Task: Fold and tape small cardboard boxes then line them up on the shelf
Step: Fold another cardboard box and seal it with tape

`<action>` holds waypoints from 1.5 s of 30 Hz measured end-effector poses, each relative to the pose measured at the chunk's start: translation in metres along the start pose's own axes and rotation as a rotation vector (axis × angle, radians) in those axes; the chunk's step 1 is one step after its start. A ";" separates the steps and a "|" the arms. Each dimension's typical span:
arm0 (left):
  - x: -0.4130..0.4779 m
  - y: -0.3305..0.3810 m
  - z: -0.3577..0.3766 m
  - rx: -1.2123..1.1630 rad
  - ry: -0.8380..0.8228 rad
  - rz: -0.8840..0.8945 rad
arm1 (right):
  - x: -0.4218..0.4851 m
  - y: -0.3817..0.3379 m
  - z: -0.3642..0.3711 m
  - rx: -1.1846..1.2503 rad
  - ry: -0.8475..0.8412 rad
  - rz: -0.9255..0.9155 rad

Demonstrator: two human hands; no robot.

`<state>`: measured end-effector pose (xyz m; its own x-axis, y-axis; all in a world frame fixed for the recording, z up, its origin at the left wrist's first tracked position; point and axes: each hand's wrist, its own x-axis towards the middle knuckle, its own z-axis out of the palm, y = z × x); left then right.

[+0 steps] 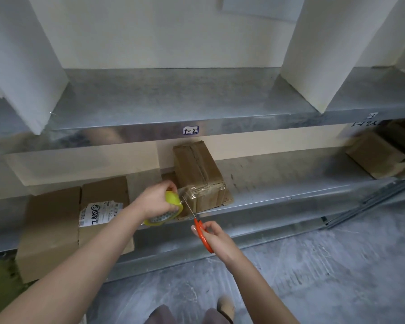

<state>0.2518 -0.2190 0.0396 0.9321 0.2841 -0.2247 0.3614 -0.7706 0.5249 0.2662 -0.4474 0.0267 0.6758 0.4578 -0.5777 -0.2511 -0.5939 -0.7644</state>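
The left hand point(154, 199) covers much of the tape roll point(172, 199); the right hand point(218, 240) hides the scissors' point(203, 236) loops. At three o'clock, blurred cardboard boxes point(374, 155) are cropped.

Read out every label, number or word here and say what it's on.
"1-2", upside down: white sticker on the grey metal shelf edge.
"2805", handwritten, uncertain: white shipping label on flat brown cardboard; print too small.
Black handwriting, right shelf edge: unreadable.

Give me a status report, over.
Left hand grips yellow tape roll. Right hand holds orange-handled scissors at the tape strip. Small brown cardboard box on metal shelf.
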 end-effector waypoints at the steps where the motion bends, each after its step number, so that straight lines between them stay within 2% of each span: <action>1: 0.000 0.000 0.000 -0.001 0.005 0.005 | 0.001 -0.001 0.001 0.011 0.006 0.005; 9: 0.002 -0.001 -0.003 -0.034 -0.014 0.000 | 0.013 0.001 0.000 0.155 -0.048 0.023; 16: 0.004 -0.003 -0.002 -0.028 -0.005 0.012 | 0.023 0.007 -0.004 0.081 -0.001 -0.027; 23: 0.006 0.000 -0.001 0.018 0.012 0.005 | 0.032 0.017 -0.010 -0.289 -0.012 -0.039; 28: 0.007 0.000 0.001 0.025 0.018 -0.003 | 0.034 0.040 -0.031 -0.753 0.255 -0.258; 32: 0.010 0.001 0.005 0.041 0.024 -0.018 | 0.036 0.060 -0.071 -0.944 0.411 -0.390; 36: 0.012 0.002 0.010 0.033 0.064 -0.063 | 0.049 0.076 -0.127 -0.983 0.530 -0.376; 39: 0.015 0.005 0.013 0.022 0.077 -0.119 | 0.069 0.079 -0.162 -0.919 0.579 -0.343; 45: 0.021 0.018 0.017 0.012 0.137 -0.165 | 0.124 0.063 -0.190 -0.770 0.513 -0.279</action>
<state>0.2772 -0.2372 0.0307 0.8549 0.4815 -0.1930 0.5102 -0.7134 0.4803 0.4655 -0.5540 -0.0389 0.9086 0.4119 -0.0691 0.3640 -0.8621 -0.3525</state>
